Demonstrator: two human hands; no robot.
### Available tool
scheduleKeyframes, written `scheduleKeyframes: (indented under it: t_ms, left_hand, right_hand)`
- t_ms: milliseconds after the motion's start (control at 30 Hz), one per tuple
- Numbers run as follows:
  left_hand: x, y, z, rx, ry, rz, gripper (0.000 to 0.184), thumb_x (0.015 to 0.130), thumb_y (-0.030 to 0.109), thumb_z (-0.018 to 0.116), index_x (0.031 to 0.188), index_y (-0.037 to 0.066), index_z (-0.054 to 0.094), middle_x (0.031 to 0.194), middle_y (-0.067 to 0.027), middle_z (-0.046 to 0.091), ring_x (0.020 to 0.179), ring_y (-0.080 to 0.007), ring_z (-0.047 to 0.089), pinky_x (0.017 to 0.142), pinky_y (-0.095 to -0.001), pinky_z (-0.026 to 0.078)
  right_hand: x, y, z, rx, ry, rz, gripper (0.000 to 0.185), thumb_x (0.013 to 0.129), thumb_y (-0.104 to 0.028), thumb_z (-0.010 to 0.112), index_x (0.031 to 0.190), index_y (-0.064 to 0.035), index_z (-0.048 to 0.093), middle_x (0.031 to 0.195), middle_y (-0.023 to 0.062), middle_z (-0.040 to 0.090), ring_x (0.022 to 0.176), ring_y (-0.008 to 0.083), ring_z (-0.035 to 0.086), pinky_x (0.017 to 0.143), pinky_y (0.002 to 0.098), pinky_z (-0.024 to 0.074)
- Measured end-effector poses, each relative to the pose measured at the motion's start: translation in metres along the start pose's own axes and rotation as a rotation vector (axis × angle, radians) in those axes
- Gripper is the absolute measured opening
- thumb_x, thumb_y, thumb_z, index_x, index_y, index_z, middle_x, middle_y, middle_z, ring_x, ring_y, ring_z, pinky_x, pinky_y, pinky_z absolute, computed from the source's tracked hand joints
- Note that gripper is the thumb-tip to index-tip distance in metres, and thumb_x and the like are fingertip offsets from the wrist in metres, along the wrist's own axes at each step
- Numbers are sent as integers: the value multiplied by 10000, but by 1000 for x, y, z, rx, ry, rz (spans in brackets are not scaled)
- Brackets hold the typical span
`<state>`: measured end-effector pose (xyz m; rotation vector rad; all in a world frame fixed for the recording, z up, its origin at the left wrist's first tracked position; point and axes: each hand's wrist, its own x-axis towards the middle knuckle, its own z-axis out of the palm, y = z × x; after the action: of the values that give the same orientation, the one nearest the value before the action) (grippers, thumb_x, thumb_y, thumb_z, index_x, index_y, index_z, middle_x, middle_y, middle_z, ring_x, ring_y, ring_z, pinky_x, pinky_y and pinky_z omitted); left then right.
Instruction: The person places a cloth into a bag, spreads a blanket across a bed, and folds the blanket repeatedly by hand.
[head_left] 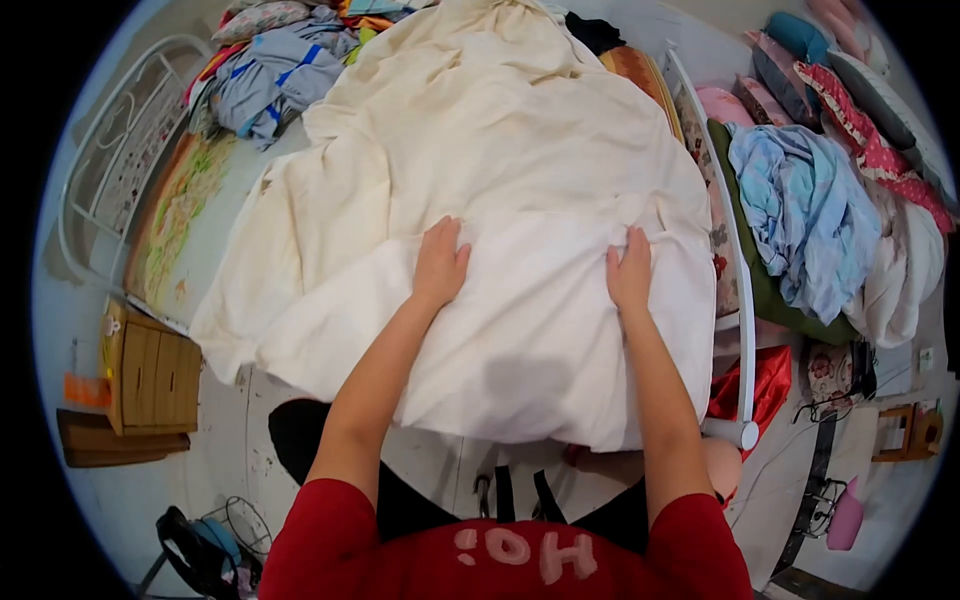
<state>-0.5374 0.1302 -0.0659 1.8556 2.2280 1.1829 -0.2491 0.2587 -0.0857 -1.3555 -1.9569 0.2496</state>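
Both left hand (438, 268) and right hand (629, 270) are laid flat, nothing visibly gripped, on the cloth (480, 150) spread across the bed (190, 225). Softness and middling weight are suggested; near corners are best grasped. Its long axis seems aligned near-to-far, the far end being cut off.

From my far-off seat I see two bare arms reach out in front, side by side. My left arm (384, 375) leans in toward the middle, and my right arm (655, 385) goes out straighter. My left hand (438, 265) is spread flat, with its back up and its palm down. Its fingers (438, 236) lie close together and point away from me. My right hand (629, 275) looks much the same (like a mirror). The thumbs (462, 262) point toward each other, and the hands sit well apart, nearly level
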Motion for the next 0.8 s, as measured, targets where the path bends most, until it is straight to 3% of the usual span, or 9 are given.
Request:
scheduleKeyframes:
  t_ms: [133,267,367,433,600,733,800]
  left_hand:
    - [-39,0,-22,189,-93,85,453,806,126,561,1214,-31,441,1280,-246,411,1207,-394,361,1005,-443,304]
    - [-75,-7,-44,160,-67,118,447,807,136,552,1208,-28,444,1278,-253,407,1200,-399,366,1002,-466,295]
    - [-88,-12,-60,107,-131,88,449,790,162,575,1195,-7,478,1287,-251,413,1211,-404,363,1016,-440,290]
    - [-91,-9,-75,169,-327,46,444,783,161,576,1185,1,475,1264,-252,424,1199,-400,369,998,-446,303]
    - [-102,-11,-107,216,-165,8,419,765,172,596,1145,13,518,1210,-243,476,1158,-386,416,977,-432,339]
    - [-102,-23,-114,33,-43,-160,343,755,128,607,1079,26,556,1118,-216,533,1073,-361,474,924,-419,379]
    - [-95,-30,-114,39,28,-117,327,757,119,608,1066,23,558,1094,-204,543,1045,-353,487,907,-413,389]
  right_hand:
    - [-72,-35,-15,-55,-32,-69,489,799,-126,565,1231,44,411,1308,247,380,1205,382,362,1032,416,279]
    - [-164,-104,-36,146,-87,-151,397,751,-108,599,1116,10,497,1283,229,410,1193,390,371,1006,466,279]
    - [-231,-161,-59,247,-296,-352,381,693,-101,630,1057,-52,528,1274,181,428,1212,340,374,988,537,259]
    - [-257,-189,-64,193,-400,-420,390,669,-102,642,1043,-71,534,1282,167,425,1222,323,370,984,563,249]
    - [-268,-187,-25,-76,-247,-533,359,635,-64,649,977,-96,547,1336,129,387,1241,302,355,983,583,241]
    - [-241,-193,-39,108,-245,-541,281,661,-32,619,921,-95,532,1226,103,476,1204,293,381,975,573,250]
    - [-223,-207,-65,164,-284,-494,236,674,-2,588,886,-80,519,1147,98,520,1160,304,418,980,536,265]
